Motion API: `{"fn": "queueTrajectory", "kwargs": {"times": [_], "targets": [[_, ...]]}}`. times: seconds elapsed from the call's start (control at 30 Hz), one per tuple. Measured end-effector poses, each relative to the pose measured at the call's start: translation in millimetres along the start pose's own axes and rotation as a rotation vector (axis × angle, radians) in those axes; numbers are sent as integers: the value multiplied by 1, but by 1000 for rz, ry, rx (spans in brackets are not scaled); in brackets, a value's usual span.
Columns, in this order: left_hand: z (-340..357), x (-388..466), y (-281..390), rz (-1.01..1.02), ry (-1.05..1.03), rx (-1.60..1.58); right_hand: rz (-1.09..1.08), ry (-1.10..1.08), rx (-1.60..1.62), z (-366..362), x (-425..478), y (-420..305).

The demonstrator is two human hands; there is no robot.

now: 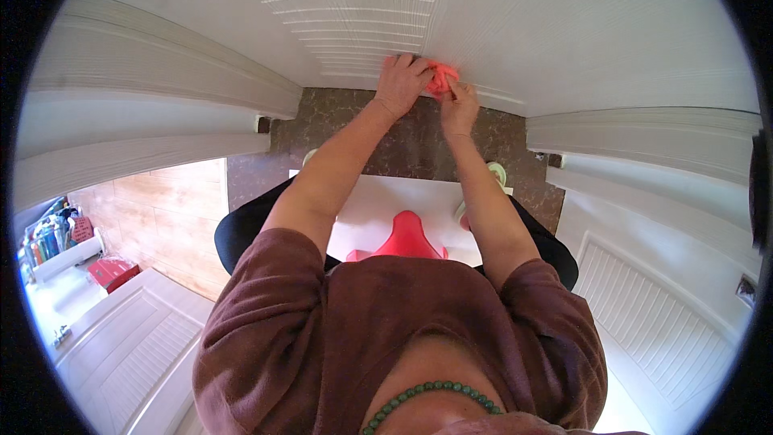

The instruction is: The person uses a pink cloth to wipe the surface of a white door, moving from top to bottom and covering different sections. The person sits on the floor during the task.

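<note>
My left hand lies on the lower part of a white panelled door, its fingers bent over an orange-pink cloth. My right hand pinches the same cloth from the right side with thumb and fingers. The cloth is bunched between the two hands close to the door's bottom edge, and part of it shows beyond the left fingertips. What lies under the left palm is hidden.
White door frames stand to the left and right. Between my legs is a red plastic seat over a white surface. An open door, a red box and assorted items are at the lower left.
</note>
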State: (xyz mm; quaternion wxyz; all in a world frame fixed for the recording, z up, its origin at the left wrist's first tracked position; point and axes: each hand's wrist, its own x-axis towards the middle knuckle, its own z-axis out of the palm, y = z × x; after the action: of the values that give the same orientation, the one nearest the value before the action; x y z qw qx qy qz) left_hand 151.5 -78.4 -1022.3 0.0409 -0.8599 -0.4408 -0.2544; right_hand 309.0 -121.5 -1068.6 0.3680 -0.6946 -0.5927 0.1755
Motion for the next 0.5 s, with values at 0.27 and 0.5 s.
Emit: {"fn": "queueTrajectory", "kwargs": {"times": [0.27,0.5], "targets": [[-7,-41,31,-1414,235,-1479,772,-54,1233,-7,-12,-51],[-183,43,53,-846,529,-1908,189,-27,1450,-123,16,-182]]}}
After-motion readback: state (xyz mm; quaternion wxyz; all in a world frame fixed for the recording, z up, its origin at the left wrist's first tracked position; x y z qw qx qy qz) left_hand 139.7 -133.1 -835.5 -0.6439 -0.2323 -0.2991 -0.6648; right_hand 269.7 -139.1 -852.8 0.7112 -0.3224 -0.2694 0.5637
